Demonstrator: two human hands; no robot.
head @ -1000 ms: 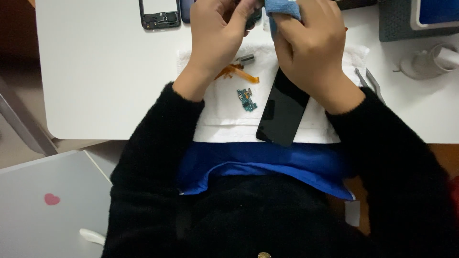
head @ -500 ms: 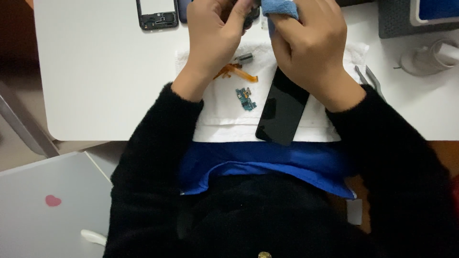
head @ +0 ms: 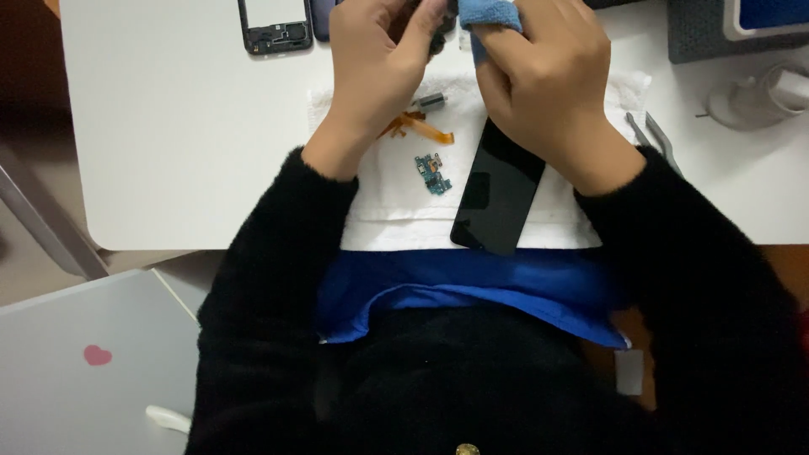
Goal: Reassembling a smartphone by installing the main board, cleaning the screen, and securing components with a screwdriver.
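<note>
Hands first: our left hand (head: pixel 375 63) is curled shut around a small dark part (head: pixel 438 25), mostly hidden by the fingers; what it is we cannot tell. Our right hand (head: pixel 543 80) has a blue cloth (head: pixel 489 15) wrapped over a fingertip and pressed against that part, above the far edge of the white towel (head: pixel 388 211).

Risks, as we judge them: the part is held at the fingertips only, so a harder rub could flick it out of the grip. The black screen panel (head: pixel 497 190) lies on the towel under the right wrist, its near end overhanging the towel's front edge; a wrist shift could push it off the worktop (head: pixel 168 143). The orange flex cable (head: pixel 417 126) and small green board (head: pixel 431 173), towel centre, are loose and could be swept away.

Surroundings: phone frame (head: pixel 274 25) left of the towel; tweezers (head: pixel 653 135) right of it. White worktop, brownish floor at the lower left.
</note>
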